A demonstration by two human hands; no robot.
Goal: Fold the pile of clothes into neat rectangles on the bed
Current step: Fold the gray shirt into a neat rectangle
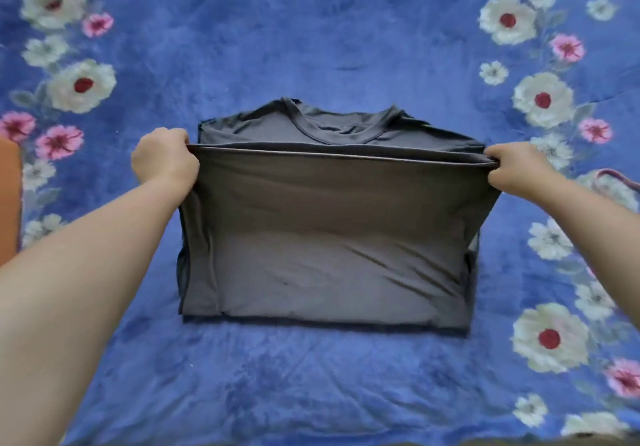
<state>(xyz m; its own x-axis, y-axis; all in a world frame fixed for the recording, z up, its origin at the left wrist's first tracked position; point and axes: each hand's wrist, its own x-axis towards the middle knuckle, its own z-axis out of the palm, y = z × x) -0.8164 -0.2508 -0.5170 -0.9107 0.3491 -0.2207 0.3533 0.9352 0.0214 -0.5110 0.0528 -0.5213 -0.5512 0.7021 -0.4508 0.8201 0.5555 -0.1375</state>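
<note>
Left hand point(162, 161) and right hand point(516, 172) each pinch the grey T-shirt point(329, 237) hem corners, lifted toward the collar. Advice: keep hem taut, land it level below neckline.

I see dk grey tee point(322, 237), plain, mid-bed. Blanket point(311, 376) blue w/ white and pink flowers along L/R edges. Orange thing point(8, 196) at L edge, pink cloth point(620, 177) at R edge.

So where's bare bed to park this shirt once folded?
Bare blanket lies beyond the shirt collar and in front of its near fold. Both hands crowd the sides; pink cloth sits right, something orange left.
</note>
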